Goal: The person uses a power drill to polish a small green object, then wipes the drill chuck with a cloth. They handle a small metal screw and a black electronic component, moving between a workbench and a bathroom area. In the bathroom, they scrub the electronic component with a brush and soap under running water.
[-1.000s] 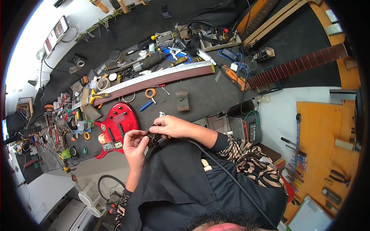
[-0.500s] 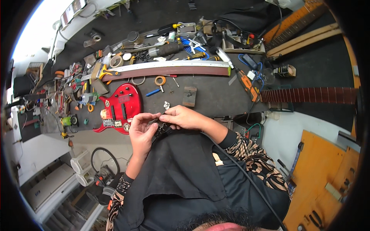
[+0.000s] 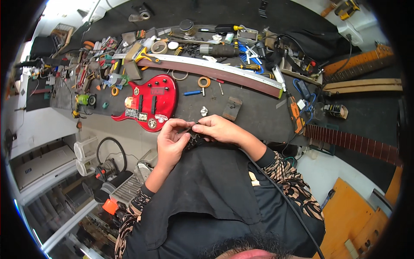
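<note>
Close to the bench's near edge, my left hand [image 3: 170, 144] and my right hand [image 3: 221, 129] meet in front of the black apron. Both are closed, thumbs and fingertips pinching a small black part [image 3: 195, 140] with knobbly pieces along it. Fingers cover much of the part, so its exact kind is unclear. A thin dark edge shows between the two sets of fingertips. Just beyond the hands lies a small crumpled silvery-white piece [image 3: 204, 111]. To its right rests a grey-brown block [image 3: 233, 108]. The red electric guitar body [image 3: 166, 95] lies to the left.
A roll of tape [image 3: 204, 82] and a blue-handled tool [image 3: 192, 93] lie mid-bench. Behind them stretches a long metal ruler [image 3: 224, 69]. Tools crowd the back and left. At right are an orange tool [image 3: 296, 114] and a fretted neck [image 3: 353, 142]. A cable crosses my right arm.
The whole view has swung, so bench items appear farther right and tilted. Both hands keep their pinch on the black part, with only slight finger movement.
</note>
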Motion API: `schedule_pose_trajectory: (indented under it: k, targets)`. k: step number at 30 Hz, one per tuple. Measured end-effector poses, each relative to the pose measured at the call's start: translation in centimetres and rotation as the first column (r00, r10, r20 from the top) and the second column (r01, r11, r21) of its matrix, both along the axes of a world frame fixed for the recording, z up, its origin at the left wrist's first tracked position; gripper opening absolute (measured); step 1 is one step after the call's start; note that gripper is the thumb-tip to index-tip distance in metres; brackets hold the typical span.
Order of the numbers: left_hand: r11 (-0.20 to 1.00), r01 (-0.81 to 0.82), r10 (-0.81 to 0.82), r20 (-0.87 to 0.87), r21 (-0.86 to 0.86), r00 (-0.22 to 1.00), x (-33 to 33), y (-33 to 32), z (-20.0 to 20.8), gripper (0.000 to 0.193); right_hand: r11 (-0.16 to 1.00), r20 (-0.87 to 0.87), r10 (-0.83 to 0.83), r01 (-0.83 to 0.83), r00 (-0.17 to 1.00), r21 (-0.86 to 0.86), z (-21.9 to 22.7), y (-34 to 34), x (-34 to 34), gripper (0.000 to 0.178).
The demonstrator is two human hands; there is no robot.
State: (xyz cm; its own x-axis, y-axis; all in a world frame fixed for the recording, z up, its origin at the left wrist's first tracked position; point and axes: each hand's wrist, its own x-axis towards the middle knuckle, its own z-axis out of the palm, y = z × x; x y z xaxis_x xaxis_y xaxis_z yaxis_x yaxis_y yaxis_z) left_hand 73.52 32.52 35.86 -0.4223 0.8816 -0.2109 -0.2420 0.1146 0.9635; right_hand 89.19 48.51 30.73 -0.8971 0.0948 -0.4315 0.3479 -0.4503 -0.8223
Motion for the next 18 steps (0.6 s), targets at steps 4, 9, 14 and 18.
schedule_pose_trajectory:
  k: [4,9,14,18]
  targets:
    - [0.998,-0.059,0.059,0.006,-0.032,0.998,-0.3,-0.7,-0.1,0.033,0.999,0.02,0.016,-0.017,1.0,0.036,-0.1,-0.2,-0.9,0.043]
    - [0.987,-0.13,0.13,0.0,-0.094,0.991,-0.7,-1.4,0.2,0.034,0.993,0.046,0.05,-0.054,0.998,0.108,0.2,-0.2,-1.9,0.045]
    - [0.984,-0.154,0.151,-0.033,-0.089,0.988,-1.3,-2.1,-0.5,0.043,0.981,0.066,0.095,-0.104,0.993,0.161,0.2,-0.2,-2.7,0.046]
    - [0.989,-0.144,0.145,0.051,-0.021,0.988,-1.2,-2.0,-0.8,0.042,0.982,0.057,0.125,-0.132,0.99,0.137,0.5,-0.1,-3.2,0.047]
